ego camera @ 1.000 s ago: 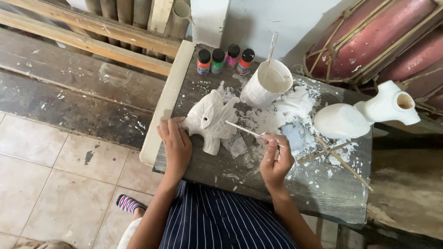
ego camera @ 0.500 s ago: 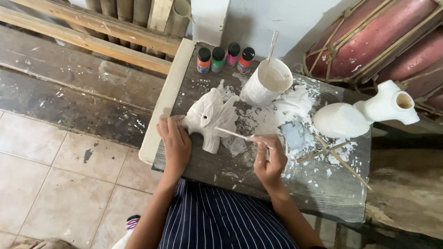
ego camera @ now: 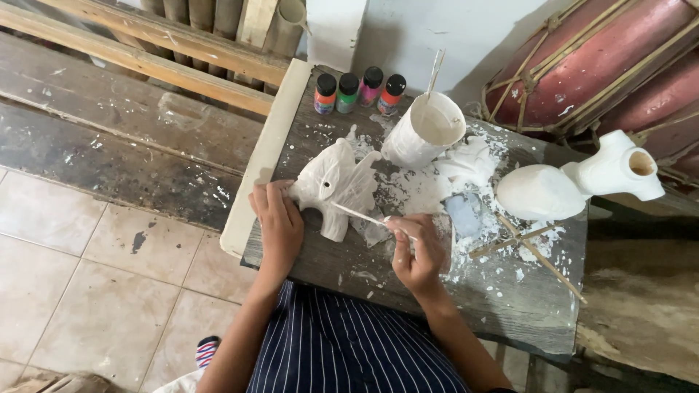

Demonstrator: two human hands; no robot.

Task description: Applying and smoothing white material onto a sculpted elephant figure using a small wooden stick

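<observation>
A white elephant figurine lies on its side on the worn wooden board. My left hand rests on its left end and steadies it. My right hand grips a thin paintbrush, whose tip touches the figurine near its legs. A white paint-coated cup with a stick in it stands just behind the figurine. White paint smears and flakes cover the board's middle.
Several small paint bottles line the board's far edge. A headless white figurine lies at the right, with thin sticks in front of it. Red drums lean at back right; a wooden bench runs left.
My right hand has moved left with the brush, bringing its tip onto the figurine's underside. My left hand has stayed on the figurine.
</observation>
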